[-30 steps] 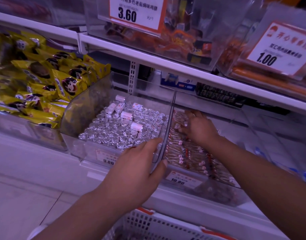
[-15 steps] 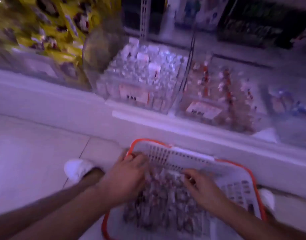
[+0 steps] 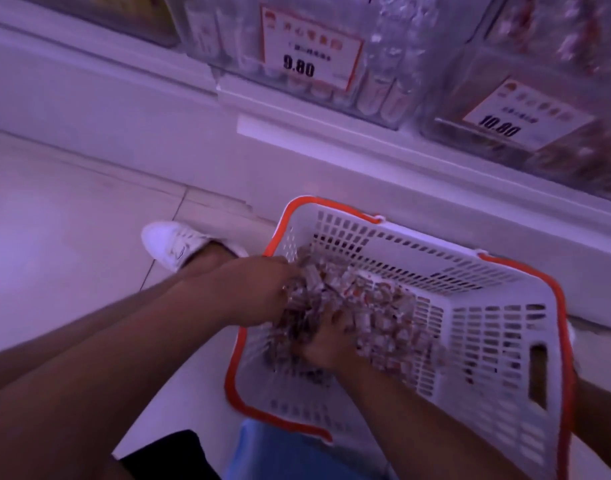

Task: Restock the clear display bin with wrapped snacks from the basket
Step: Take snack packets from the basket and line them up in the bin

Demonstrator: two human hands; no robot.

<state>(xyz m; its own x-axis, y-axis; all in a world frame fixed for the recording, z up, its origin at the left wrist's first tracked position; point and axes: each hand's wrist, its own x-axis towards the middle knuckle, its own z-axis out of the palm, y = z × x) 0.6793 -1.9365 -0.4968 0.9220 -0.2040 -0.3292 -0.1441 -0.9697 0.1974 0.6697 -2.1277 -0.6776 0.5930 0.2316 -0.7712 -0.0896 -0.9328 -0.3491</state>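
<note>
Shop aisle, pale tiled floor [image 3: 65, 237], purple cast over everything, some motion blur. White shelf base [image 3: 158, 109] ran across from 9 to 3 o'clock.

Far left, at 10 o'clock from the basket: white sneaker [image 3: 169, 242] flat on the floor.

Left hand [image 3: 259, 289] was inside the basket at its left wall, knuckles up, fingers dug into the pile of wrapped snacks [image 3: 376, 317]. Fingertips were buried, so how tightly they clamped the wrappers: cannot tell for sure, but they curled down into the pile.

White basket [image 3: 498, 344] with orange rim sat on the floor just below the shelf base, perforated walls, handle slot on the right wall. Snacks lay mostly in its left half and centre.

Right hand [image 3: 326, 341] sat at 5 o'clock of the left hand, close beside it, fingers curled round a bunch of the snacks.

At 12 o'clock, on the shelf: clear bin [image 3: 227, 39] of pale wrapped rolls with a tag reading 9.80 [image 3: 311, 53].

At 1–2 o'clock, touching that one: clear display bin [image 3: 556, 98] holding reddish wrapped snacks, tag reading 10.80 [image 3: 525, 114].

Bottom edge, 6 o'clock: black cloth [image 3: 165, 455] and a blue patch [image 3: 283, 455], too blurred to identify.
</note>
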